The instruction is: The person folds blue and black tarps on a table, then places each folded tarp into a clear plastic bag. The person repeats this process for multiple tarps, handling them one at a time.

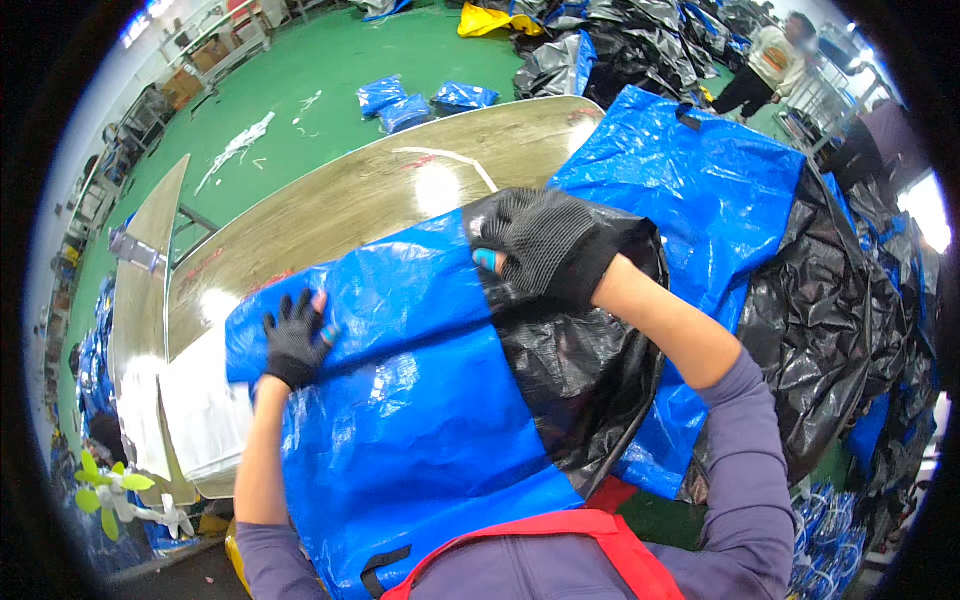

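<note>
A large blue woven-plastic bag with a glossy black section lies spread over the table in front of me. My left hand, in a black knit glove with some fingertips bare, rests flat with fingers spread on the blue part near its left edge. My right hand, gloved the same way, lies over the black section near its far edge, thumb apart from the fingers. Its fingertips are partly hidden and slightly blurred. A black strap shows at the bag's near end, close to my body.
The worn table has a rounded far corner. Another blue bag and crumpled black sheeting are heaped at right. Folded blue packs lie on the green floor. A person stands far right.
</note>
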{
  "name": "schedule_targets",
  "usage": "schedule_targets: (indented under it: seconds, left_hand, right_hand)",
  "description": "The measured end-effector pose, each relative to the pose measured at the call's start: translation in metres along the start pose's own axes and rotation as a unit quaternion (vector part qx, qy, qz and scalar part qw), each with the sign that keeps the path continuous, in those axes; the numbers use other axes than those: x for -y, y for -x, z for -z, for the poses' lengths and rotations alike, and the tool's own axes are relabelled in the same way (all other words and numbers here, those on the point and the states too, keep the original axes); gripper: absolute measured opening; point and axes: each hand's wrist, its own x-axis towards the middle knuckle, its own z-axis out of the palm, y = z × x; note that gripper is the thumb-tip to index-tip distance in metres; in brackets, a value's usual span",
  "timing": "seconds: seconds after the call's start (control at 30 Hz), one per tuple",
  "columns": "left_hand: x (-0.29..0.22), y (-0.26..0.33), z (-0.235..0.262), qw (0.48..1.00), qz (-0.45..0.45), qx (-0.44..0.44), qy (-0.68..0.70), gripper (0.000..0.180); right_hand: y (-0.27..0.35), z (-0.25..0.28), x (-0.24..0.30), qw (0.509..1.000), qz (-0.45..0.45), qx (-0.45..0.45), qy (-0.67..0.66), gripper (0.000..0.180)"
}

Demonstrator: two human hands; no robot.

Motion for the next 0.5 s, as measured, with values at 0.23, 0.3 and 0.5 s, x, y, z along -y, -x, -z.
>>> schedule_targets:
  seconds: [0.23, 0.3, 0.5]
  left_hand:
    - [-0.031, -0.039, -0.031, 0.994, -0.043, 0.065, 0.079, 0.061]
    - [-0.084, -0.070, -0.023, 0.939, -0.117, -0.041, 0.321, 0.062]
    - [-0.167, -0.073, -0.062, 0.953, -0.256, -0.018, 0.161, 0.071]
  right_hand:
    - [0.043, -0.121, -0.027, 0.996, -0.086, 0.025, -0.003, 0.074]
    - [0.041, -0.115, -0.029, 0.996, -0.082, 0.024, -0.001, 0.073]
    - [0.102, 0.032, 0.006, 0.943, 0.049, 0.152, -0.291, 0.054]
